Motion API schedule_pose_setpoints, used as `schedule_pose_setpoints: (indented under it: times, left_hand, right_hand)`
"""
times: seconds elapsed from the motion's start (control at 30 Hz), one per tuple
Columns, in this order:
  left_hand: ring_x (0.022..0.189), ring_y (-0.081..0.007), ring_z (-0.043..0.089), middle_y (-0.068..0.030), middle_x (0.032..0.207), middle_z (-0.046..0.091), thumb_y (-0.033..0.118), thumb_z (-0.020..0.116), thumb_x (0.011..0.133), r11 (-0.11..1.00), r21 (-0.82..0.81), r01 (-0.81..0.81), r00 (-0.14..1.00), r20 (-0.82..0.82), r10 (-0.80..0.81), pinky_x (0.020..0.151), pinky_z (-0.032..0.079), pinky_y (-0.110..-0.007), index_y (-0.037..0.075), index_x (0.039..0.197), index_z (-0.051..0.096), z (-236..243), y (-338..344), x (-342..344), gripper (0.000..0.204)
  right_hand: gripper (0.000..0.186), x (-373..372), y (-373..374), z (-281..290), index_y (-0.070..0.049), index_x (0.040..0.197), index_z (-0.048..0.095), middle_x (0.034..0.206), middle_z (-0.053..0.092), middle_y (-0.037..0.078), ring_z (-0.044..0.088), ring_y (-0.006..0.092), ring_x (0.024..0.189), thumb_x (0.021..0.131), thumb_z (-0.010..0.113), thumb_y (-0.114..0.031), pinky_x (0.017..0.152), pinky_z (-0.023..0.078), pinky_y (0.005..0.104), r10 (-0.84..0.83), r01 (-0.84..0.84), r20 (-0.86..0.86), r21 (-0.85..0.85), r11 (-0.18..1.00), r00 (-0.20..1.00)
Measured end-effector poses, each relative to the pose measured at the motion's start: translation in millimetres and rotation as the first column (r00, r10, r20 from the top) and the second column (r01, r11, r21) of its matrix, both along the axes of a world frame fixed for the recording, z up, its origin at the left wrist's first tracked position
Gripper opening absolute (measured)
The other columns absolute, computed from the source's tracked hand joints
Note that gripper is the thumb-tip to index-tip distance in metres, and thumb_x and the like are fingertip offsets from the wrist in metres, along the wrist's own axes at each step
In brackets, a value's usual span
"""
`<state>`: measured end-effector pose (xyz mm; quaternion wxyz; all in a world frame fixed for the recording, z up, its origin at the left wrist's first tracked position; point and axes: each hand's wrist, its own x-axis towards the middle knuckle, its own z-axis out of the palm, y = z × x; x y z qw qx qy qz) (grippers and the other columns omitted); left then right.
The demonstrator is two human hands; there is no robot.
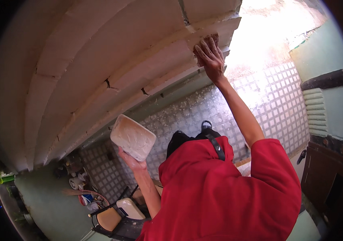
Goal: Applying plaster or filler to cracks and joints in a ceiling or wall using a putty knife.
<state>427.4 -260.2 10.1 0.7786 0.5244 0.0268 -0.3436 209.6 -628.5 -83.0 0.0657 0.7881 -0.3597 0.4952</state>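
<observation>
The brown pad (213,38) lies against the lower edge of the stepped pale moulding (151,60), near the moulding's right end, at the upper centre of the view. Your right hand (210,58) covers the pad from above: the fingers are extended and slightly spread across its face, and the pad shows past the fingertips and beside the hand. You hold it flat; the grip pressure cannot be told. Your right arm is raised and reaches forward.

Your left hand (133,161) holds the white tray (153,140) at its near edge, well apart from the pad. The hand is partly closed around the edge; the fingers beneath are hidden. The tray is tilted, with its open side toward you, and contains whitish paste (133,135).

Dark gaps (108,83) interrupt the moulding at several points. Below it, the tiled floor (276,90) extends behind your shoes (206,124) and red shirt (227,188). A chair (109,219) with a tan pad stands at lower left. A brown cabinet (320,172) stands at right, below the pale green wall (328,44).
</observation>
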Motion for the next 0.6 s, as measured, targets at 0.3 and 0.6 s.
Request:
schedule_pose_setpoints:
  times: [0.3, 0.6]
  left_hand:
    - [0.129, -0.0292, 0.047, -0.0061, 0.142, 0.048, 0.043, 0.044, 0.096, 0.998, -0.053, -0.047, 0.999, -0.014, 0.046, 0.107, 0.04, -0.048, 0.012, 0.142, 0.041, 12, 17, 2, 0.056]
    - [0.129, -0.0292, 0.048, -0.0061, 0.142, 0.048, 0.042, 0.044, 0.096, 0.999, -0.003, -0.047, 0.998, 0.036, 0.047, 0.106, 0.041, -0.047, 0.012, 0.142, 0.042, 13, 15, 3, 0.055]
  right_hand:
    - [0.039, -25, 12, -48, -0.016, 0.13, 0.061, 0.128, 0.062, 0.009, 0.056, 0.0302, 0.122, 0.093, 0.053, -0.006, 0.099, 0.047, 0.0422, -0.021, 0.008, 0.195, 0.068, 0.998, 0.981]
    - [0.054, 17, 10, 5, -0.011, 0.13, 0.06, 0.077, 0.064, 0.02, 0.047, 0.0178, 0.057, 0.082, 0.047, 0.009, 0.052, 0.038, 0.039, -0.161, -0.139, 0.645, 0.388, 0.911, 0.747]
